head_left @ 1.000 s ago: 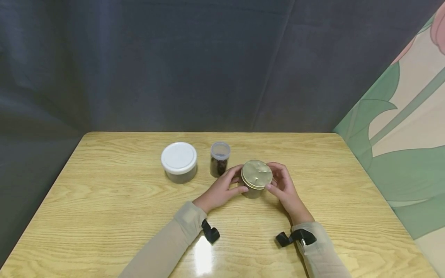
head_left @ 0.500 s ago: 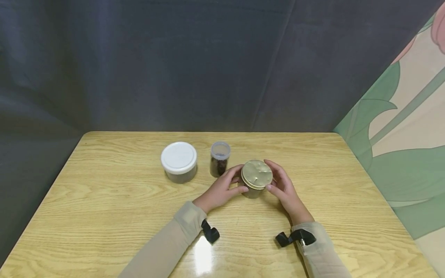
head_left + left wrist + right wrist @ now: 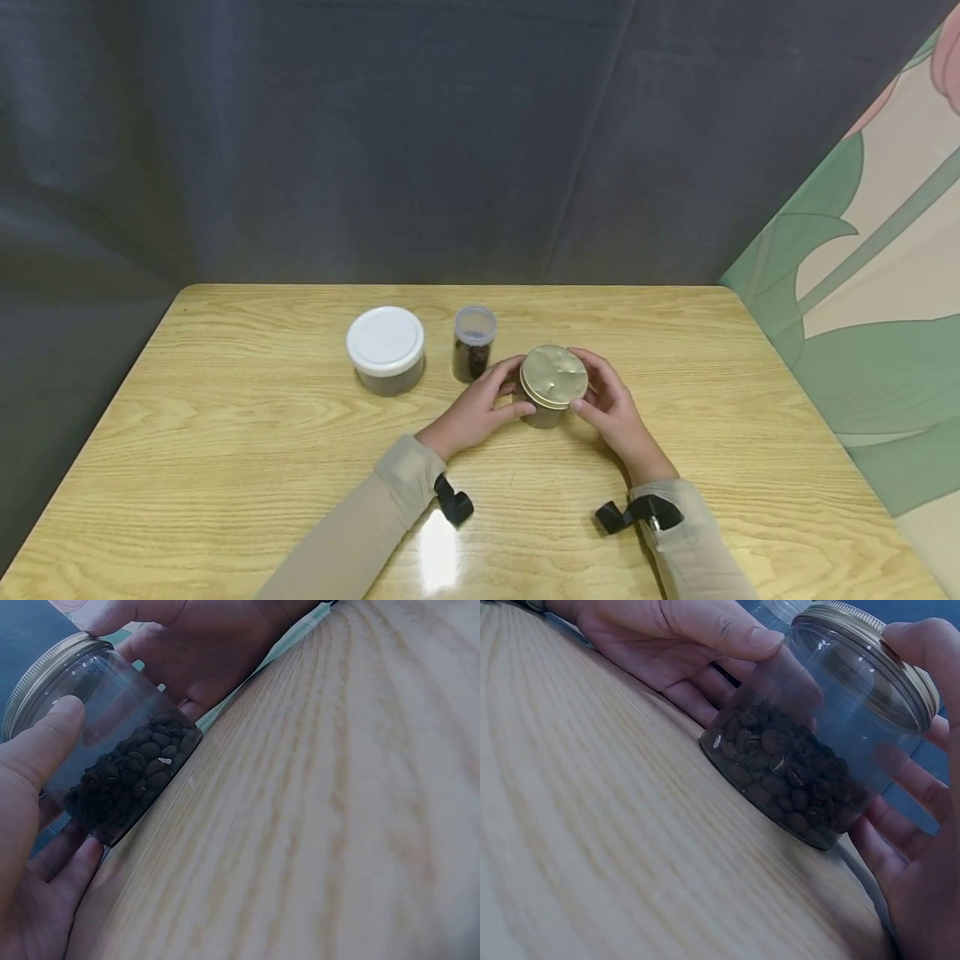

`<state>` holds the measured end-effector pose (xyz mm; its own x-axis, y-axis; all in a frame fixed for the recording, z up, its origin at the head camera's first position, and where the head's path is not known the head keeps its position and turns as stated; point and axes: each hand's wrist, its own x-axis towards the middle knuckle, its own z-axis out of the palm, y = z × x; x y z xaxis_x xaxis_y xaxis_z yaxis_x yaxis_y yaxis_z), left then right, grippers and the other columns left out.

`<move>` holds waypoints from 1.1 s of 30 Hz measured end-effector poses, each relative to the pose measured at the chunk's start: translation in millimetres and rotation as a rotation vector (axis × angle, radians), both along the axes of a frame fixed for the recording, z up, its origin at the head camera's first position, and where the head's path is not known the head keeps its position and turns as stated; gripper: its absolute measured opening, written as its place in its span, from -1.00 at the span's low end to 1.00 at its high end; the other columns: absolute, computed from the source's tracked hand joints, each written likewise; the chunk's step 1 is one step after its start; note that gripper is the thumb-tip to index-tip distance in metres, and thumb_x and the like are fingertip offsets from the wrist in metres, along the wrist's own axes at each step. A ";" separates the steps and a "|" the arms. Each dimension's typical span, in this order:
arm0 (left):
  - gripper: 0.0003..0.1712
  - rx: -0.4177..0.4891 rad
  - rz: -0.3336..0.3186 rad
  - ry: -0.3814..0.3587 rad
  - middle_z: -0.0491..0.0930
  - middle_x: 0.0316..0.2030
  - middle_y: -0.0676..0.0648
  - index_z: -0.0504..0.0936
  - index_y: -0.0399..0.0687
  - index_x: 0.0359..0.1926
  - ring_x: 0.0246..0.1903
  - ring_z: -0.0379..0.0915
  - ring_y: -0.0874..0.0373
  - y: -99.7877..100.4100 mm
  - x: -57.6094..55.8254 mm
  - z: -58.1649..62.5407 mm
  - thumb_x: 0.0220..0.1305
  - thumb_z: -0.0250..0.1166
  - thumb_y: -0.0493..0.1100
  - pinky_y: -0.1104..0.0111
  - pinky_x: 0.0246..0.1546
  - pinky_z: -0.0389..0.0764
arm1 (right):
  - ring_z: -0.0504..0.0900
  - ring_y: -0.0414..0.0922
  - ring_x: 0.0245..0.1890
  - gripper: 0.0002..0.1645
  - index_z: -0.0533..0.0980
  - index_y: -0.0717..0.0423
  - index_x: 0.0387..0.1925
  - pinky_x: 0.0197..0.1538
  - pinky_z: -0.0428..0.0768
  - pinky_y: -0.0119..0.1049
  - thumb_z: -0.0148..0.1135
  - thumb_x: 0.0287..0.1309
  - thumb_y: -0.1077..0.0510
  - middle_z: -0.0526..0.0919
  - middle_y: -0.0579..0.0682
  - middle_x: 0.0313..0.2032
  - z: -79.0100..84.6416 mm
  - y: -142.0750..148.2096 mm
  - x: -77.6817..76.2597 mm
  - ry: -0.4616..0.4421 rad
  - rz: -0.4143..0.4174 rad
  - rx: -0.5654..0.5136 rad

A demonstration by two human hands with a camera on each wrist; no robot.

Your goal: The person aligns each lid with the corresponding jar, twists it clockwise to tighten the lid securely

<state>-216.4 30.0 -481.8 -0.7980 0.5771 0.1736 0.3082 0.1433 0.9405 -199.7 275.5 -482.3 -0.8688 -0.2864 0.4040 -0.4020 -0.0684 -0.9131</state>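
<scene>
A clear jar (image 3: 810,697) with a gold screw lid (image 3: 553,377) stands upright on the table. Dark coffee beans (image 3: 769,769) fill its lower part. My left hand (image 3: 474,412) grips the jar's body from the left, thumb in front and fingers curled behind. From the right, my right hand (image 3: 617,410) holds the lid's edge between thumb and fingers. In the right wrist view the thumb lies on the lid's ribbed rim, while the lower fingers stay beside the jar. The lid's top looks dented, and it sits on the jar's mouth.
Just behind my left hand stands a slim clear jar (image 3: 474,346) with dark contents. Farther left is a wider tub (image 3: 386,346) with a white lid. The wooden table (image 3: 225,417) ends at a dark curtain (image 3: 450,167), with a patterned cloth (image 3: 885,333) on the right.
My right hand's fingers have shifted slightly back around the lid's far edge, and its thumb has moved a little. The jar and my left hand look unmoved.
</scene>
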 end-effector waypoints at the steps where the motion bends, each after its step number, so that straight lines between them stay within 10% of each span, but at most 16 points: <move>1: -0.17 -0.002 0.000 -0.001 0.22 0.47 -0.14 0.10 -0.14 0.56 0.44 0.20 0.09 -0.1 -0.1 -0.1 0.42 0.31 -0.16 0.36 0.37 0.37 | 0.45 -0.17 0.21 -0.21 0.17 0.48 0.40 0.29 0.46 -0.42 0.11 0.11 0.62 0.48 -0.03 0.20 0.1 -0.2 0.1 0.001 -0.001 -0.002; 33: -0.18 0.005 0.006 0.000 0.23 0.46 -0.19 0.12 -0.20 0.54 0.42 0.23 0.01 0.7 -0.5 -0.9 0.41 0.33 -0.18 0.29 0.38 0.38 | 0.37 -0.16 0.32 -0.13 0.16 0.35 0.41 0.34 0.36 -0.44 0.25 0.07 0.58 0.42 -0.08 0.28 4.3 -4.2 5.6 -0.049 -0.093 0.108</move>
